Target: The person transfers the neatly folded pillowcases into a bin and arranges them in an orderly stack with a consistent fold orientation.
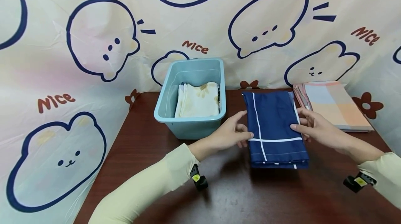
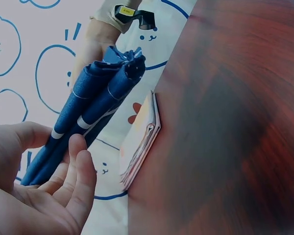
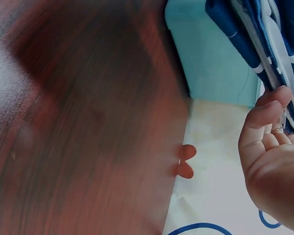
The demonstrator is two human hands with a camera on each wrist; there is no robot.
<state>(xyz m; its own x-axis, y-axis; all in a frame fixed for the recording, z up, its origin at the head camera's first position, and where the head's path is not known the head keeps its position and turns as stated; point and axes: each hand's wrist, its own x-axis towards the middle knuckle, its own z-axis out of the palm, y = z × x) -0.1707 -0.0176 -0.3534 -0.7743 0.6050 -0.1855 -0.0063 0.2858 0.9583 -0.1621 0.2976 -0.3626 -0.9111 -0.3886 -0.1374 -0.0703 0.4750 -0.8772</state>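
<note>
The left sleeve (image 1: 147, 187) is pale cream-yellow, plain and smooth, ending in a left cuff (image 1: 189, 154) with a few soft creases. At the lower edge of the left cuff sits a black strap (image 1: 194, 170) bearing a yellow label (image 1: 196, 178) (its dark print is too small to read). Just below the left cuff hangs a small, boxy black camera (image 1: 202, 183). Well to the right of the left cuff, the right sleeve (image 1: 383, 175) matches in colour, with its own black band (image 1: 370, 178), yellow tag (image 1: 360, 181) and black wrist camera (image 1: 352, 184).
</note>
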